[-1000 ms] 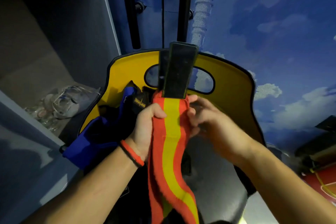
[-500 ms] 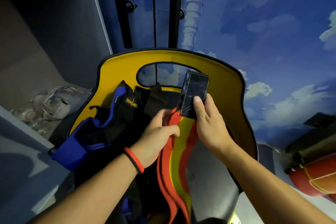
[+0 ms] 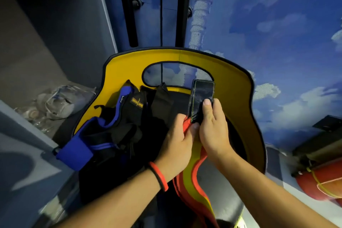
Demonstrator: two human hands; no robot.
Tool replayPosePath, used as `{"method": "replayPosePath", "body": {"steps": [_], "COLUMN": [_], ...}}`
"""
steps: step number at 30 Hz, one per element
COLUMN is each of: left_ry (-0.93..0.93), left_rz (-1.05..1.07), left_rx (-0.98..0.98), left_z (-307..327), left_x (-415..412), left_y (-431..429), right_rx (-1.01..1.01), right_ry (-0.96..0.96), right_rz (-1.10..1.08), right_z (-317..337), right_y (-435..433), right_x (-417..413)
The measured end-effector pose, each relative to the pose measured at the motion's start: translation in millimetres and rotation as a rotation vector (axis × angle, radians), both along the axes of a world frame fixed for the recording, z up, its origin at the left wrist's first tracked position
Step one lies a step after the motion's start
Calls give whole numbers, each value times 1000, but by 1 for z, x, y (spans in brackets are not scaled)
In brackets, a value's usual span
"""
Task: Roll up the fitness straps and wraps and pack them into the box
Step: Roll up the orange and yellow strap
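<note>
A red wrap with a yellow centre stripe [image 3: 192,177] runs from my hands down toward me across the chair seat. Its black hook-and-loop end tab [image 3: 201,96] points away from me. My right hand [image 3: 212,126] presses the tab with the index finger on top. My left hand [image 3: 177,140], with a red band on the wrist, pinches the wrap's red edge just below the tab. A pile of black and blue straps and wraps [image 3: 114,126] lies on the seat to the left. No box is visible.
The work sits on a chair with a yellow backrest [image 3: 236,87] that has an oval cut-out. A grey shelf [image 3: 27,131] with crumpled clear plastic [image 3: 61,102] stands at left. A blue cloud-painted wall is behind. A red cylinder [image 3: 322,185] lies at right.
Both hands lowered the wrap from in front of the backrest onto the seat. The tab end now lies flatter, and the hands have closed in together at its base.
</note>
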State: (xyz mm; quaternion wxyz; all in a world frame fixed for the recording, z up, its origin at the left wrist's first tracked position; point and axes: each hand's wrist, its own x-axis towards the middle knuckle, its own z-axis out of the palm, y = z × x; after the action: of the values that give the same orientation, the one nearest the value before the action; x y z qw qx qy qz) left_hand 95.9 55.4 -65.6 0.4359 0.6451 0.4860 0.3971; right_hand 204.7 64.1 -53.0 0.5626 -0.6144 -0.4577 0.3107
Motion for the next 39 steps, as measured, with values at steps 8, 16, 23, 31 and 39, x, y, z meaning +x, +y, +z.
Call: {"method": "replayPosePath", "body": {"steps": [8,16,23,31,39], "left_ry": [-48,-177,31,221,-46], "left_rz": [-33,148,57,155,298], "left_rx": [-231,-332,-548,-343,-455], "left_z": [-38,-61,-90,-115,-115], "left_x": [3,18,33,33,43], "left_y": [24,69,71,114,130], "right_rx": [-363,-535,-583,-631,-695], "right_ry": [65,272,-23,-212,-224], "right_rz": [176,150,-8,-10,163], "right_z": [-36,-77,-86,-97,-107], "right_y": [4,7,46,70,21], "right_x": [21,18,31,36,26]}}
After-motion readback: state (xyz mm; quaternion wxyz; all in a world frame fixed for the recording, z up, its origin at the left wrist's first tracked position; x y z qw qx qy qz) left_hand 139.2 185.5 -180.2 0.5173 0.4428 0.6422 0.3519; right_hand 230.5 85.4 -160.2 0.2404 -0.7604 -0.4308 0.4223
